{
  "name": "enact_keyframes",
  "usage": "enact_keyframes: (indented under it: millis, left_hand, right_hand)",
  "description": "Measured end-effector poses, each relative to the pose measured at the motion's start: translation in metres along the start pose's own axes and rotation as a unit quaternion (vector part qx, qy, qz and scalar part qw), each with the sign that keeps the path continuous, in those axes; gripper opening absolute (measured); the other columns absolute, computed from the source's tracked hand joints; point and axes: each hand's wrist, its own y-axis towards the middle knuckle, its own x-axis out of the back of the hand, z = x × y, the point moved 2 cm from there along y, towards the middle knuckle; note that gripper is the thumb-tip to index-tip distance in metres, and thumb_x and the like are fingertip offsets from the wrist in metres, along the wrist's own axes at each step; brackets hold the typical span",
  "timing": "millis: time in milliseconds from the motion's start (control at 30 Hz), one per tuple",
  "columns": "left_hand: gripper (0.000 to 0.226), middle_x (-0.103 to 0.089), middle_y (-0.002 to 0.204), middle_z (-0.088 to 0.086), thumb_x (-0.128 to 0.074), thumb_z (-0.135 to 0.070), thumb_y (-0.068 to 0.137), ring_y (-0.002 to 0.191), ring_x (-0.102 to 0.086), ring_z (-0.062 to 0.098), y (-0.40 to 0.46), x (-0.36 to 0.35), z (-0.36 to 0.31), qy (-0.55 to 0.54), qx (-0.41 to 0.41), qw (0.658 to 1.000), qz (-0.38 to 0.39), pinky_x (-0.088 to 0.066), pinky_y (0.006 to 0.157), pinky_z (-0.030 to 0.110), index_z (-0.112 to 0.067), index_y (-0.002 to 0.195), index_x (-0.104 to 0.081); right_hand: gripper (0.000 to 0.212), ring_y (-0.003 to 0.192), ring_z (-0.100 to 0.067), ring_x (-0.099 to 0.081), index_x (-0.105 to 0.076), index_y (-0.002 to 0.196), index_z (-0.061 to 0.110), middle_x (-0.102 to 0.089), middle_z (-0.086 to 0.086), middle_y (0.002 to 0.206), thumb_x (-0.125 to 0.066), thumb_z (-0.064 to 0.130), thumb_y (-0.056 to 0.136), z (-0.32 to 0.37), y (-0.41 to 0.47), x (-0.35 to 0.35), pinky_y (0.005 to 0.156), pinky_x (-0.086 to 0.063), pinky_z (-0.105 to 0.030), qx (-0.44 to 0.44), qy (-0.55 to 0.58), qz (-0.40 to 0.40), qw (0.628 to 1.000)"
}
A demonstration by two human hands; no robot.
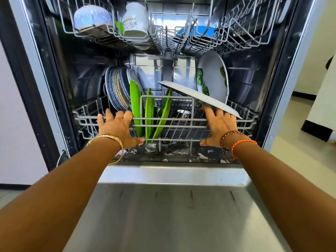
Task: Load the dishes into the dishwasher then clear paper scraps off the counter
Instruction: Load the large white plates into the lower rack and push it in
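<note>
Head view: my left hand has its grip closed on the front rail of the lower rack, fingers curled over the top bar, thumb down on the lower wire. My right hand grips the same rail further right, fingers hooked over it, thumb below. The rack sits inside the dishwasher, above the dropped door.

Dishes in the lower rack: blue patterned plates upright at left, green plates on edge in the middle, a leaf-print plate upright at right, a grey plate tilted across it, its low edge just above my right fingers.

Upper rack: an upturned bowl, a mug, a blue dish.

Paper scraps lie along the tub's front edge under the rack. Bangle on my left wrist, thread bands on my right.
</note>
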Motion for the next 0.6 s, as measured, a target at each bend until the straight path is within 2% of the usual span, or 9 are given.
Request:
enact_keyframes:
  millis: [167,267,333,400,467,533,600]
  left_hand:
    - [0.09,-0.014,0.153,0.007,-0.05,-0.066,0.079,0.142,0.0,0.041,0.011,0.0,-0.001,0.005,0.009,1.0,0.019,-0.004,0.112,0.057,-0.017,0.143,-0.011]
    - [0.092,-0.01,0.155,0.006,-0.051,-0.065,0.079,0.142,0.002,0.04,0.01,-0.001,0.001,0.005,0.005,1.0,0.024,-0.003,0.112,0.057,-0.017,0.145,-0.007]
    - [0.1,-0.001,0.157,0.004,-0.054,-0.063,0.079,0.141,0.005,0.04,0.012,0.001,0.003,0.02,0.011,0.999,0.044,-0.005,0.113,0.055,-0.018,0.147,0.003]
    - [0.107,0.009,0.157,0.003,-0.063,-0.051,0.079,0.141,0.006,0.041,0.012,0.007,-0.001,0.044,0.026,0.996,0.08,-0.01,0.114,0.053,-0.019,0.147,0.013]
    - [0.108,0.016,0.155,0.006,-0.067,-0.036,0.081,0.14,0.004,0.043,0.004,0.016,-0.007,0.047,0.054,0.993,0.096,-0.013,0.113,0.052,-0.019,0.146,0.018]
    - [0.105,0.02,0.154,0.011,-0.061,-0.04,0.085,0.141,0.004,0.043,-0.018,0.016,-0.011,0.016,0.076,0.994,0.082,-0.012,0.114,0.051,-0.015,0.145,0.021]
    - [0.09,0.016,0.154,0.013,-0.044,-0.049,0.091,0.143,0.004,0.037,-0.053,-0.003,-0.013,-0.044,0.059,0.996,0.049,-0.012,0.116,0.048,-0.009,0.146,0.014]
  right_hand:
    - [0.113,0.126,-0.034,-0.037,-0.002,0.148,0.02,-0.027,-0.015,0.142,-0.076,0.048,0.068,0.0,0.005,-0.003,0.105,-0.029,-0.045,0.013,-0.022,-0.021,0.999]
    - [0.104,0.125,-0.033,-0.036,-0.004,0.147,0.017,-0.029,-0.014,0.139,-0.069,0.05,0.073,0.004,0.0,-0.005,0.108,-0.025,-0.046,0.017,-0.078,-0.035,0.996]
    - [0.104,0.131,-0.033,-0.028,-0.002,0.147,0.015,-0.022,-0.014,0.144,-0.067,0.051,0.074,0.007,-0.004,-0.009,0.113,-0.018,-0.046,0.024,-0.124,-0.031,0.991]
    - [0.115,0.14,-0.034,-0.011,0.008,0.147,0.015,-0.006,-0.014,0.152,-0.07,0.053,0.071,0.007,-0.011,-0.012,0.116,-0.008,-0.046,0.028,-0.144,0.009,0.989]
    - [0.127,0.143,-0.034,0.005,0.02,0.145,0.015,0.009,-0.014,0.155,-0.074,0.051,0.068,0.005,-0.02,-0.011,0.115,-0.002,-0.047,0.022,-0.117,0.06,0.991]
    - [0.132,0.142,-0.035,0.015,0.026,0.143,0.015,0.021,-0.015,0.153,-0.076,0.048,0.067,0.003,-0.032,-0.005,0.115,-0.003,-0.047,0.031,-0.063,0.098,0.993]
    - [0.123,0.142,-0.033,0.014,0.022,0.145,0.018,0.027,-0.012,0.152,-0.073,0.047,0.072,-0.003,-0.05,0.0,0.115,-0.005,-0.046,0.052,0.001,0.144,0.988]
